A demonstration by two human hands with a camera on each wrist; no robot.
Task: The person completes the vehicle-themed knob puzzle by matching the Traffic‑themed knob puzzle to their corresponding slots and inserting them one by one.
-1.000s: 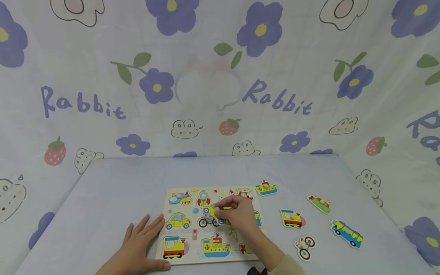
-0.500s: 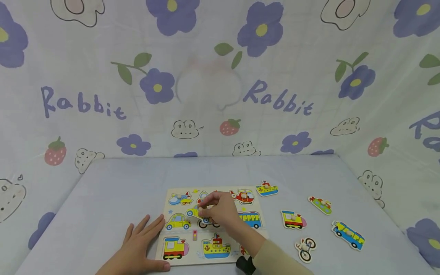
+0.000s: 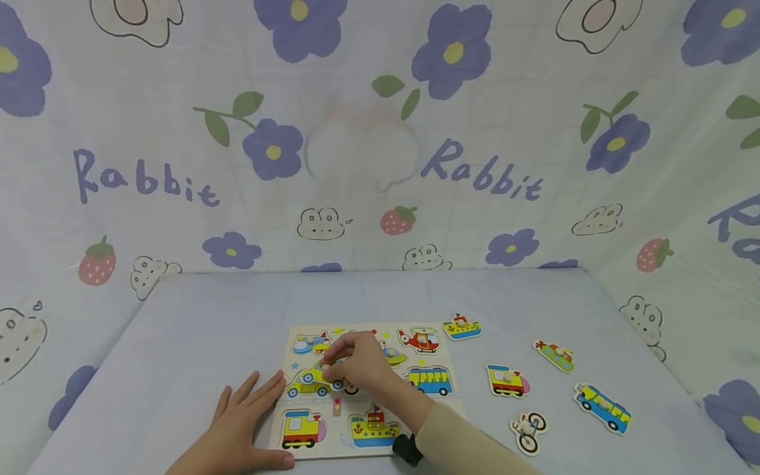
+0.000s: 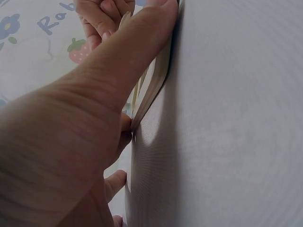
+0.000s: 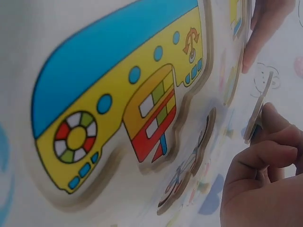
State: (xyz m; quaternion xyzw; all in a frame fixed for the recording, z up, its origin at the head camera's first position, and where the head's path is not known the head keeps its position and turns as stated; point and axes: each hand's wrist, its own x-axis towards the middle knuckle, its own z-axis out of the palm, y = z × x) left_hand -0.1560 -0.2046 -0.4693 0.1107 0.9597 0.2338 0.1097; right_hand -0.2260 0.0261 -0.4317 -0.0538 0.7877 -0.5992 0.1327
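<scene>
My right hand (image 3: pixel 359 366) pinches a yellow car puzzle piece (image 3: pixel 313 375), slightly tilted, above the car slot of a wooden puzzle board (image 3: pixel 336 432). In the right wrist view the car piece (image 5: pixel 258 113) is seen edge-on, apart from the board. My left hand (image 3: pixel 240 422) rests at the board's left side with fingers spread, thumb along the front corner. The left wrist view shows that thumb (image 4: pixel 137 42) against the board's edge (image 4: pixel 154 87). Plane (image 3: pixel 310 344), helicopter (image 3: pixel 420 340) and flying saucer (image 3: pixel 393 354) pieces sit in the board; the rocket area is mostly hidden.
Right of the board lie loose pieces: a ship (image 3: pixel 461 327), a train (image 3: pixel 506 381), a submarine (image 3: pixel 554 355), a bus (image 3: pixel 602 408) and a bicycle (image 3: pixel 528 433). A patterned cloth (image 3: pixel 356 244) hangs behind the table (image 3: pixel 196 316).
My right hand has carried the car piece leftward across the board, from over the bicycle slot to over the car slot. The left hand stays in place.
</scene>
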